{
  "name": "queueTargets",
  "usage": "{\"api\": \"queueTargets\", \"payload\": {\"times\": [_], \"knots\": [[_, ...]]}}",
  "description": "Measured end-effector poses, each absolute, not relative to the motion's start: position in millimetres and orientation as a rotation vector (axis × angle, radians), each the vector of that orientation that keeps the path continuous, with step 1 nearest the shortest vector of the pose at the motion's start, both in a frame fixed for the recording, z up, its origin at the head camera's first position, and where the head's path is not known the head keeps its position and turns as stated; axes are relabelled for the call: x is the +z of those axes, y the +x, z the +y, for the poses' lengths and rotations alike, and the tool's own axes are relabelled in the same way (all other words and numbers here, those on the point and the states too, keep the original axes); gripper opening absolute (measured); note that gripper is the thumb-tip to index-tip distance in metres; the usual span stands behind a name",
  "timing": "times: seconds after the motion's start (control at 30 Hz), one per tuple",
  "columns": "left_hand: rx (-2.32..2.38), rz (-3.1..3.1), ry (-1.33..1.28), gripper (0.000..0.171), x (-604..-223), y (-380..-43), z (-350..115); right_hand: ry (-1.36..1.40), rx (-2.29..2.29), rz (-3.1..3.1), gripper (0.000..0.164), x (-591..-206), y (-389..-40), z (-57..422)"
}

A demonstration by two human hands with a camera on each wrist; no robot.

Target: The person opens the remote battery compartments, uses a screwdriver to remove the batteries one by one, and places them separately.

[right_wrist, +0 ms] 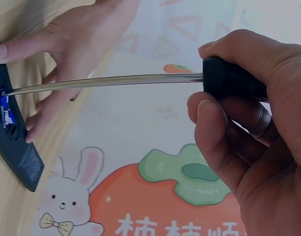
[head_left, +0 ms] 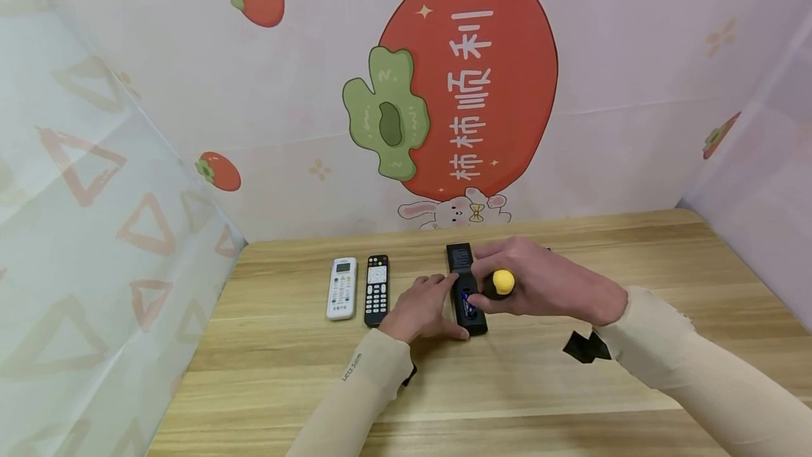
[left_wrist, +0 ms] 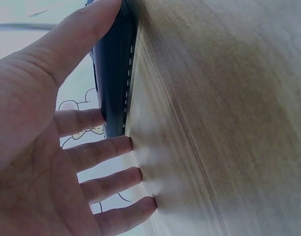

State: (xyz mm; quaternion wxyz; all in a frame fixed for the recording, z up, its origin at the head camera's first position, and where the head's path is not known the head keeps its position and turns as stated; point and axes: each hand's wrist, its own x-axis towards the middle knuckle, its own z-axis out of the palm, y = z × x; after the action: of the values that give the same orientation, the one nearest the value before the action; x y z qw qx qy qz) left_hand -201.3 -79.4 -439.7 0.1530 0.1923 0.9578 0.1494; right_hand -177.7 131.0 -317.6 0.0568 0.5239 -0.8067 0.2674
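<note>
A black remote control (head_left: pixel 464 284) lies on the wooden table, its battery compartment facing up with blue batteries (right_wrist: pixel 5 110) in it. My left hand (head_left: pixel 421 312) touches the remote's left side with thumb and index finger. In the left wrist view its other fingers (left_wrist: pixel 111 182) reach down to the tabletop, spread and nearly straight. My right hand (head_left: pixel 533 277) grips the black handle of a screwdriver (right_wrist: pixel 140 80) with a yellow end. The screwdriver's tip meets the blue batteries in the right wrist view; whether it presses on them I cannot tell.
Left of my left hand lie a white remote control (head_left: pixel 342 289) and a black remote control with white buttons (head_left: pixel 376 291). A patterned backdrop (head_left: pixel 622 154) rises behind the table. A black piece (head_left: pixel 586 346) shows by my right cuff.
</note>
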Motion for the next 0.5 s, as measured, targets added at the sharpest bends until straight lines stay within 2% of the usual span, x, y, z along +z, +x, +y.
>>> {"api": "queueTargets", "payload": {"times": [0.2, 0.5], "knots": [[0.43, 2.744, 0.548, 0.106, -439.6, -201.4, -79.3, 1.588, 0.803, -2.438, 0.029, -310.6, -178.0, 133.4], [0.444, 2.741, 0.536, 0.106, -437.9, -201.2, -78.7, 1.523, 0.731, -2.345, 0.033, -301.6, -184.3, 139.3]]}}
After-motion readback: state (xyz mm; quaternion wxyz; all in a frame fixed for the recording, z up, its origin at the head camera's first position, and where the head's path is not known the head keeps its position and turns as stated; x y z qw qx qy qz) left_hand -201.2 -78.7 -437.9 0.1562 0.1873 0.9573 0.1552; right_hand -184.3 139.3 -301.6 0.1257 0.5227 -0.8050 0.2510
